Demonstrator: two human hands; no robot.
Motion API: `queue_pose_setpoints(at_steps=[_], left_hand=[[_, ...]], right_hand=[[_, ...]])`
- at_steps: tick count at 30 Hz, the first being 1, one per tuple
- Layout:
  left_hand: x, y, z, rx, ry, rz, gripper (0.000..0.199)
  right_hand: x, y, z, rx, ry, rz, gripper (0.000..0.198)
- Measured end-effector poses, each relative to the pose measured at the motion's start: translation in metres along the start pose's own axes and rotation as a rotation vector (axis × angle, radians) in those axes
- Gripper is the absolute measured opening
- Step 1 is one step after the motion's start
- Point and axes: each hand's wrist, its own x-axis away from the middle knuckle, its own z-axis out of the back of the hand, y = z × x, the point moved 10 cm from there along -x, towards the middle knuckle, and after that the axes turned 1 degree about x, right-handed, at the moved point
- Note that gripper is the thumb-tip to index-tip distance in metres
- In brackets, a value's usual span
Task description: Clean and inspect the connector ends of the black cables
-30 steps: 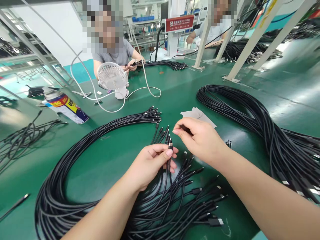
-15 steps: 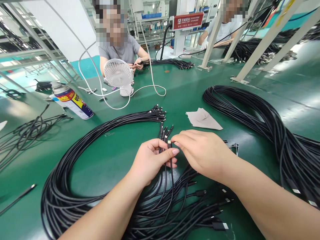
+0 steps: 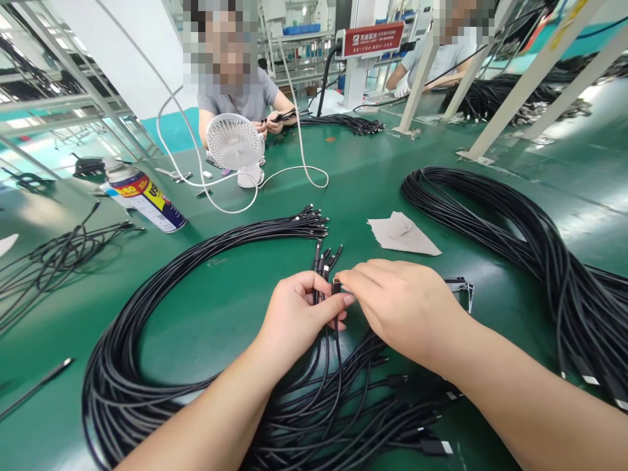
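Observation:
My left hand (image 3: 299, 314) is closed around several black cables, whose connector ends stick up past its fingers. One cable connector (image 3: 336, 286) stands upright between its thumb and fingers. My right hand (image 3: 402, 307) is closed in a pinch, its fingertips at the metal tip of that connector; what lies between them is hidden. Below both hands spreads a bundle of black cables (image 3: 110, 353), looping to the left with loose connector ends at lower right. Just beyond the right hand, a small metal item (image 3: 468, 291) partly shows; its kind is unclear.
On the green table (image 3: 235, 301) are a spray can (image 3: 152, 203), a white fan (image 3: 235, 144), a grey cloth (image 3: 405, 234), and tangled cables (image 3: 53, 268) at left. Another cable bundle (image 3: 530, 229) lies at right. Across the table, a person (image 3: 235, 98) handles cables; another person sits farther right.
My right fingertips now cover more of the connector's metal tip, and the right wrist has shifted slightly. My left hand keeps its hold. The whole view has shifted a little.

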Motion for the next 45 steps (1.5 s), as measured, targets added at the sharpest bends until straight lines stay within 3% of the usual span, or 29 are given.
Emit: queue_pose_setpoints(at_steps=[24,34,45], left_hand=[[-0.001,-0.001,0.005,-0.149,0.045,-0.030,0.029],[-0.001,-0.001,0.002,-0.119,-0.002,-0.012,0.035],[0.000,-0.001,0.000,-0.109,-0.017,0.003,0.032]], right_hand=[[0.004,0.003,-0.005,-0.004,-0.083,-0.015,0.026],[0.001,0.004,-0.002,0.016,-0.121,-0.008,0.027],[0.000,0.025,-0.010,-0.154,-0.156,-0.200,0.023]])
